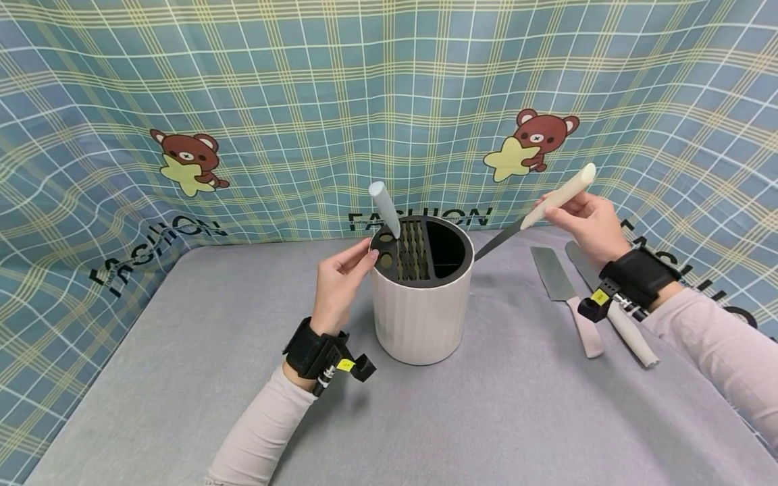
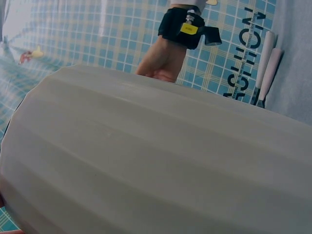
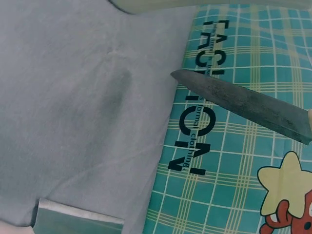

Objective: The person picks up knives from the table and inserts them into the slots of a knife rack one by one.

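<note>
A ribbed white knife holder (image 1: 422, 327) with a black slotted top stands upright on the table; its side fills much of the left wrist view (image 2: 146, 156). My left hand (image 1: 338, 287) grips its rim at the left, thumb on the black top. One pale grey handle (image 1: 384, 206) sticks up from the holder's top, tilted left. To the right of the holder, my right hand (image 1: 588, 226) holds a knife (image 1: 559, 197) by its cream handle. The knife's blade (image 3: 243, 100) slants down toward the holder's right side, outside the opening.
On the table's right lie a cleaver (image 1: 554, 273) with a pinkish handle and a longer knife (image 1: 632, 335), partly under my right wrist. Behind the grey tabletop (image 1: 200, 378) hangs a plaid curtain (image 1: 304, 121) with bear prints.
</note>
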The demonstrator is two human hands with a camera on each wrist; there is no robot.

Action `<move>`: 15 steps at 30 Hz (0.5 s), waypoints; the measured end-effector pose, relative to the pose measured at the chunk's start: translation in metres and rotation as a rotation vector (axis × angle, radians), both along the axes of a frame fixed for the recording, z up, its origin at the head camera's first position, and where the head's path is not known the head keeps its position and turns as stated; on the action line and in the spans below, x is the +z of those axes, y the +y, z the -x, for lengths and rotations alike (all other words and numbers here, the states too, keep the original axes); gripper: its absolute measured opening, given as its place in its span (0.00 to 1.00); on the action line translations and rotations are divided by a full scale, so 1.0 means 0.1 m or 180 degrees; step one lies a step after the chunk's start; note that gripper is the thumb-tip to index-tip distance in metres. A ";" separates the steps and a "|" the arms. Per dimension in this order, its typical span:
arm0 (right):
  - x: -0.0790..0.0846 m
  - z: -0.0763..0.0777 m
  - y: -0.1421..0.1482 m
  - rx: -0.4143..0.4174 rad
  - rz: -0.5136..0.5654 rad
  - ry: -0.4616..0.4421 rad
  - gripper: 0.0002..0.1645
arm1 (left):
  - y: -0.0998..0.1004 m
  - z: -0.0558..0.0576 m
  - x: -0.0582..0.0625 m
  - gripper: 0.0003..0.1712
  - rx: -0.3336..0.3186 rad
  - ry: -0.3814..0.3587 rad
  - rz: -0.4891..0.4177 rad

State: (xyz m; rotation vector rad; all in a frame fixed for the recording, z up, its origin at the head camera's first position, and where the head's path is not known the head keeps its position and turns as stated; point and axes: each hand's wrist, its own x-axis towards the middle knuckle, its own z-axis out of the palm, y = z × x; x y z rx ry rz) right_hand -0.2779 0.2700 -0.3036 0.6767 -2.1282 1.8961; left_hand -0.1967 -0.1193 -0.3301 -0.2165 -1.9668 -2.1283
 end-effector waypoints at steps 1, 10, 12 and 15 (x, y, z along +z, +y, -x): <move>0.01 0.00 0.00 0.0039 0.0134 -0.0047 0.16 | 0.00 0.00 0.00 0.23 -0.0003 -0.0002 0.0001; 0.10 0.02 -0.03 0.0364 0.1301 -0.0297 0.13 | 0.00 0.00 0.00 0.23 0.0000 0.0004 0.0014; 0.12 0.02 -0.03 0.0452 0.1424 -0.0319 0.13 | 0.00 0.00 0.00 0.23 0.0003 0.0003 0.0020; 0.16 0.01 -0.03 0.0512 0.1504 -0.0353 0.12 | 0.00 0.00 0.00 0.23 0.0001 0.0008 0.0017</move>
